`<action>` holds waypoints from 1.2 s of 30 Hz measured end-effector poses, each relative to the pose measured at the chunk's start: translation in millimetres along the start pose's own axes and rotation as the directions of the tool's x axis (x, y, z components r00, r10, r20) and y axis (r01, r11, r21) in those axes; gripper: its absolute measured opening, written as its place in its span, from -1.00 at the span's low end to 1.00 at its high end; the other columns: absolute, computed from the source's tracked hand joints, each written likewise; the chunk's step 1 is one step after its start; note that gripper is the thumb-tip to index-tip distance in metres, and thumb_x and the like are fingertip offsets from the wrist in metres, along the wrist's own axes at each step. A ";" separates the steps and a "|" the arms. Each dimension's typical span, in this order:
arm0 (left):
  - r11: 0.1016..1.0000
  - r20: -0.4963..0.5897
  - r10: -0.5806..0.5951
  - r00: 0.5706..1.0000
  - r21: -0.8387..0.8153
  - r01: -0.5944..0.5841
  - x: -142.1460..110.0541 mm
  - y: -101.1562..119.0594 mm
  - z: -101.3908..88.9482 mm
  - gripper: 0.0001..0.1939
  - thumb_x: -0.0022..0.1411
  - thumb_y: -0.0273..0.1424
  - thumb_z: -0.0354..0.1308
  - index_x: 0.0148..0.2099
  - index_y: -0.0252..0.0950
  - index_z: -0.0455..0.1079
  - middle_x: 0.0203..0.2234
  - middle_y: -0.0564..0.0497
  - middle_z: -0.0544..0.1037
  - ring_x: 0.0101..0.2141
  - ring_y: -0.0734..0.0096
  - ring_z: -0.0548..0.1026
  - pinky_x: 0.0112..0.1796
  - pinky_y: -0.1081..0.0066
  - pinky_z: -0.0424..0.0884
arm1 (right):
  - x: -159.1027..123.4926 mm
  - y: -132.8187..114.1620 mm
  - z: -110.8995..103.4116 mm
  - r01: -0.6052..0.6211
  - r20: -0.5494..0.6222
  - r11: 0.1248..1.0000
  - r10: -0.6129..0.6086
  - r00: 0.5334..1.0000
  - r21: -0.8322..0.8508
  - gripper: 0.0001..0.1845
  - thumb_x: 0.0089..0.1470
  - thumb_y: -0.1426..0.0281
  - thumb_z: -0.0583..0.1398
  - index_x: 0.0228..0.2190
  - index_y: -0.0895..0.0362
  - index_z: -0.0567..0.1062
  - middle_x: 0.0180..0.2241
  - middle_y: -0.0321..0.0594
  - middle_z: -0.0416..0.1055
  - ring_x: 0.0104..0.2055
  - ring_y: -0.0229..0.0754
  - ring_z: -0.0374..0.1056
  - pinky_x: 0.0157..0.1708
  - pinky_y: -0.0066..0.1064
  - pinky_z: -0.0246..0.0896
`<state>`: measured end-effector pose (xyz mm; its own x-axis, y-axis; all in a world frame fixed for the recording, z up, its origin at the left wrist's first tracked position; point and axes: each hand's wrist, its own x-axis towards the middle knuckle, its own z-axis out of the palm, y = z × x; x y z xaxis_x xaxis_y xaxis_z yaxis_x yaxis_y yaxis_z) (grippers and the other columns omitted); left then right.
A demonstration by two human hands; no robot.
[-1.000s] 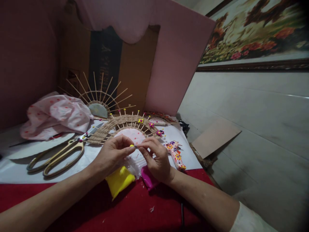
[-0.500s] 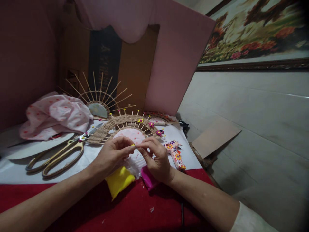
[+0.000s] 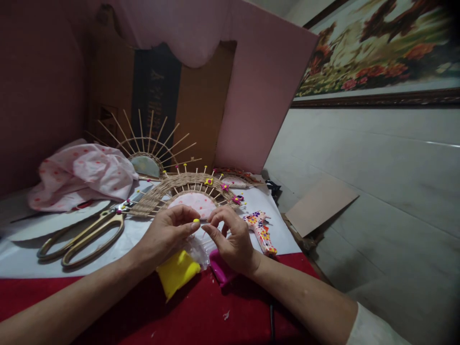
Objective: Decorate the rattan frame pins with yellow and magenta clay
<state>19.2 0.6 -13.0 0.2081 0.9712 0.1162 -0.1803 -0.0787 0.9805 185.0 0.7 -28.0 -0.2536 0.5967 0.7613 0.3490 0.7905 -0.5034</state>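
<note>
My left hand [image 3: 174, 227] pinches a small lump of yellow clay [image 3: 196, 221] between thumb and fingertip. Close beside it, my right hand [image 3: 233, 237] has its fingers curled with thumb and forefinger near each other; anything between them is too small to make out. Just behind both hands lies a woven half-round fan [image 3: 151, 197], its sticks tipped with yellow and magenta beads and a few flowers on its right side. Below the hands are a soft yellow packet [image 3: 178, 272] and a magenta packet [image 3: 220, 268], the latter partly hidden by my right hand. Clear plastic crumples between them.
Large gold-handled scissors [image 3: 89, 239] lie at left, near a bunched dotted cloth [image 3: 84, 170]. A flower-patterned glue gun [image 3: 262, 232] is right of my right hand. Behind, a bare stick frame [image 3: 145, 165] leans by a cardboard box [image 3: 204, 105]. White paper covers part of the red cloth [image 3: 215, 321].
My hands have come slightly apart; the fingertips were touching before. More of the yellow lump now shows on my left fingertips. The view has shifted a little.
</note>
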 end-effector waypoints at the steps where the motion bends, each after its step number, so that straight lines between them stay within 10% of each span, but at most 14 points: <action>1: 1.000 -0.002 0.001 1.000 0.020 -0.001 0.0 0.2 -0.1 -0.76 -0.12 -0.32 0.34 -0.44 -0.35 0.40 -0.61 0.13 0.41 -0.60 0.60 0.27 -0.56 0.56 0.17 | 0.0 0.1 0.0 -0.010 0.002 1.000 0.010 1.000 -0.002 -0.83 0.11 0.39 0.17 -0.49 0.13 0.32 -0.42 -0.25 0.34 -0.37 -0.26 0.27 -0.44 -0.44 0.21; 16: 0.963 -0.035 0.063 0.997 0.266 -0.052 -1.1 1.3 -0.4 -0.78 -0.02 -0.31 0.18 -0.31 -0.32 0.47 -0.53 0.05 0.48 -0.59 0.54 0.30 -0.56 0.51 0.19 | 0.7 0.1 -1.4 -0.014 0.026 1.000 0.015 1.000 -0.024 -0.85 0.18 0.42 0.07 -0.43 0.16 0.36 -0.42 -0.21 0.35 -0.33 -0.22 0.26 -0.33 -0.39 0.16; 24: 0.651 0.235 0.387 0.892 0.616 -0.444 -5.5 -2.2 -3.1 -0.83 0.19 -0.41 0.02 -0.35 -0.30 0.43 -0.46 0.01 0.46 -0.43 0.42 0.36 -0.40 0.41 0.27 | 0.2 1.2 -0.8 0.044 0.056 0.999 -0.043 0.997 -0.021 -0.89 0.15 0.44 0.12 -0.39 0.17 0.43 -0.43 -0.21 0.38 -0.33 -0.23 0.29 -0.36 -0.42 0.19; 36: 0.355 0.351 0.557 0.753 0.719 -0.598 -5.1 -8.5 -7.9 -0.86 0.13 -0.58 0.06 -0.33 -0.33 0.43 -0.43 -0.02 0.46 -0.41 0.42 0.39 -0.43 0.45 0.30 | 1.6 1.0 -0.8 0.075 0.098 0.997 -0.076 0.992 0.021 -0.87 0.14 0.42 0.13 -0.44 0.15 0.42 -0.49 -0.24 0.35 -0.42 -0.26 0.26 -0.46 -0.45 0.19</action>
<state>12.0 -1.9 -23.3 0.3940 0.6080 0.6893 0.5024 -0.7705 0.3924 185.7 2.3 -27.0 -0.3666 0.5454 0.7538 0.3105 0.8354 -0.4535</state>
